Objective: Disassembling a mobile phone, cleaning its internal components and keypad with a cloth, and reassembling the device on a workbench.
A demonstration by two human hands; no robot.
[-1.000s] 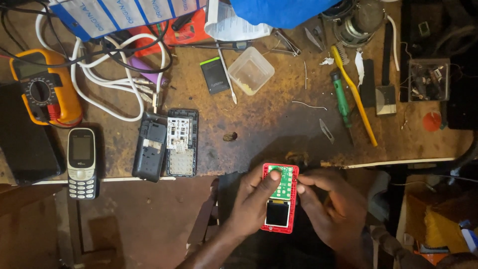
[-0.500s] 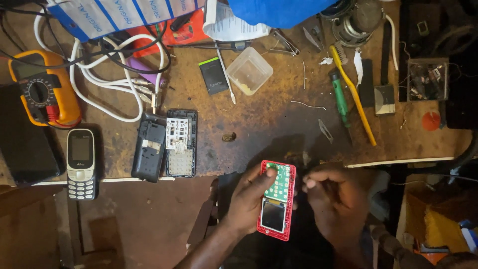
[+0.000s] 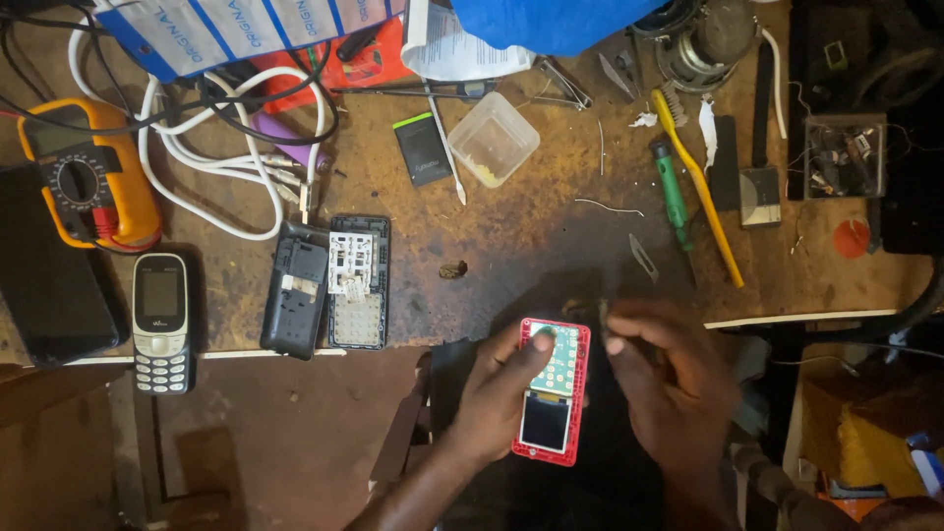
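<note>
Our left hand [image 3: 497, 398] gripped the red phone [image 3: 551, 405]; our right hand [image 3: 669, 379] pinched something blurred, too small to tell.

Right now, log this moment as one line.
left hand: holds red phone frame | right hand: pinched beside its top edge | bench: behind

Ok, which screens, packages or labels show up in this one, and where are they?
Small screen: on the red phone frame in the left hand; square, pale blue.
Keypad phone: bench left; grey, dark screen.
Multimeter: far left; yellow, dark display, round dial.
Packaging strip: top left; white, blue-striped.
Phone battery: top centre; black, green edge.
</note>
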